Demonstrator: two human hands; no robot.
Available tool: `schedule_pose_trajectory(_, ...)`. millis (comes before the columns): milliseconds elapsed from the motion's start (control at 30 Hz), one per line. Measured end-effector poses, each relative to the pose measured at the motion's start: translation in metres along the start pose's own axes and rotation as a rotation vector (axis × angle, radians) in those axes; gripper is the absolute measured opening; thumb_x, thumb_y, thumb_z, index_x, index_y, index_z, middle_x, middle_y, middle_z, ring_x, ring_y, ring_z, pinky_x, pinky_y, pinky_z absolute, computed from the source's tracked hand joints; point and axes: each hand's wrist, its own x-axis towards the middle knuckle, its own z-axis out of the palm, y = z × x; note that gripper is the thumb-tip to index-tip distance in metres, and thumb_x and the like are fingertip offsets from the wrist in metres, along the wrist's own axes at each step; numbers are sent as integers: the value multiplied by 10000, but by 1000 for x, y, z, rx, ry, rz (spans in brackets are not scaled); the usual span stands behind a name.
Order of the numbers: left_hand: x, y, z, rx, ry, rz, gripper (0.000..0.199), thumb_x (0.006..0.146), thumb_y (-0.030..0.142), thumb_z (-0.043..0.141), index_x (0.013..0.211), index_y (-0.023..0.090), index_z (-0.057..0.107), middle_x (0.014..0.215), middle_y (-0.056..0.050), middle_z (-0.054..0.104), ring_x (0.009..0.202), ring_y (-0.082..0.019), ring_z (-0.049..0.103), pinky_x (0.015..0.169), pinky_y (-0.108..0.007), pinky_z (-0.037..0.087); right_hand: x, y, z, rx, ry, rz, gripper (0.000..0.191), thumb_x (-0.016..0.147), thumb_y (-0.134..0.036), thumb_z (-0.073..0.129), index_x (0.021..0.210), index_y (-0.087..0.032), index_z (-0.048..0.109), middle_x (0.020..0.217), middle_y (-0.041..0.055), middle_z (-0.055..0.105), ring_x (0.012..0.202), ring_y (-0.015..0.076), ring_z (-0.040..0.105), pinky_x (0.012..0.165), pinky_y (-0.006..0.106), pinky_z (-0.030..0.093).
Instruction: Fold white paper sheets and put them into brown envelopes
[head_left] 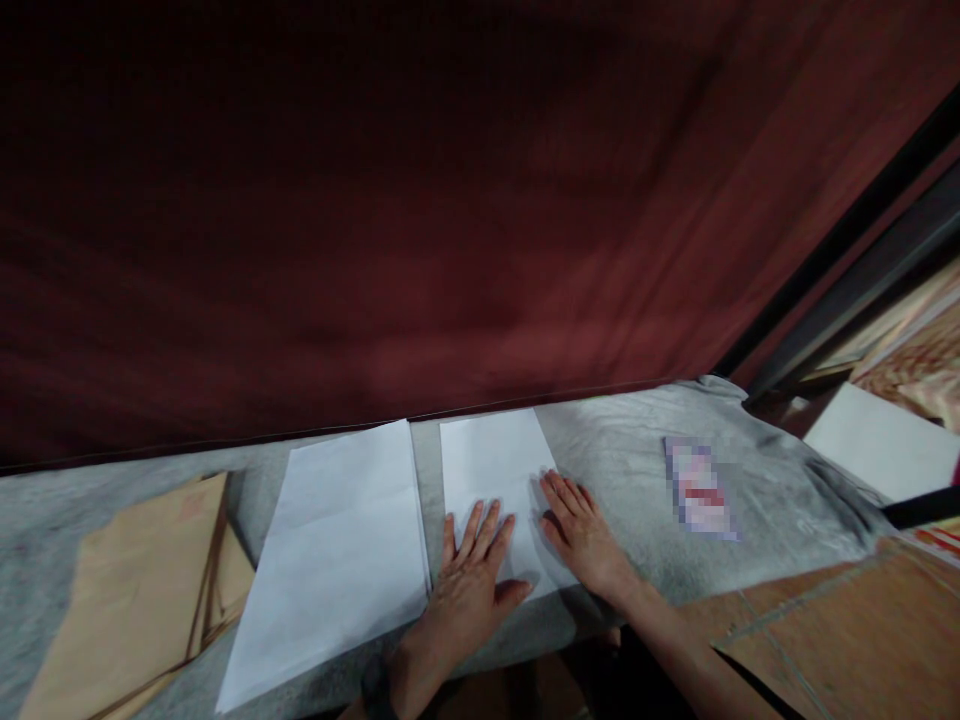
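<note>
A white sheet of paper [491,455] lies on the grey cloth at the middle, under both hands. My left hand [472,580] rests on its lower left part, palm down with fingers spread, a dark band at the wrist. On the sheet's right edge lies my right hand [581,530], its fingers stretched out and near one another, the thumb apart. Neither hand grips anything. Just left of this sheet is a larger stack of white paper [337,550], its edges slightly offset.
Brown envelopes [150,570] are piled at the left on the grey cloth [615,430]. A blurred purple-and-pink item [701,490] lies to the right. A dark red curtain [450,250] hangs behind. Beyond the cloth's right end are a white board [885,440] and tiled floor [862,620].
</note>
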Motion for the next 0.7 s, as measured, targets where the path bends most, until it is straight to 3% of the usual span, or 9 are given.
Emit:
schedule_pose_trajectory(200, -6, -1, 1, 4, -6, 56, 789, 934, 627, 505, 1596, 293, 236, 1666, -96, 250, 1531, -348, 228, 1209, -685, 133, -10, -6, -1, -22, -26, -26, 551, 1038, -400, 432, 1557, -223, 374, 1614, 111, 369, 1492, 289, 336, 1207, 550, 299)
schedule_pose_trajectory(367, -9, -1, -7, -6, -33, 138, 841, 895, 610, 585, 1594, 297, 237, 1674, -95, 232, 1541, -330, 199, 1221, -657, 150, -15, -12, -11, 15, -112, -142, 569, 1042, -380, 444, 1579, -242, 316, 1641, 96, 312, 1500, 274, 325, 1225, 547, 274)
schedule_pose_trajectory(533, -14, 3, -16, -3, -137, 116, 761, 864, 389, 648, 1550, 238, 354, 1654, -108, 282, 1529, -324, 242, 1219, -629, 226, -19, -6, -31, 86, -225, -188, 621, 1020, -402, 501, 1586, -254, 296, 1648, 99, 293, 1514, 257, 296, 1237, 518, 274)
schedule_pose_trajectory(700, -20, 10, -16, 25, -170, 86, 737, 793, 144, 557, 1515, 203, 419, 1641, -103, 310, 1524, -305, 260, 1229, -576, 258, -21, 5, -48, 183, -362, -216, 857, 872, -460, 709, 1590, -264, 285, 1666, 101, 238, 1528, 277, 256, 1248, 504, 260)
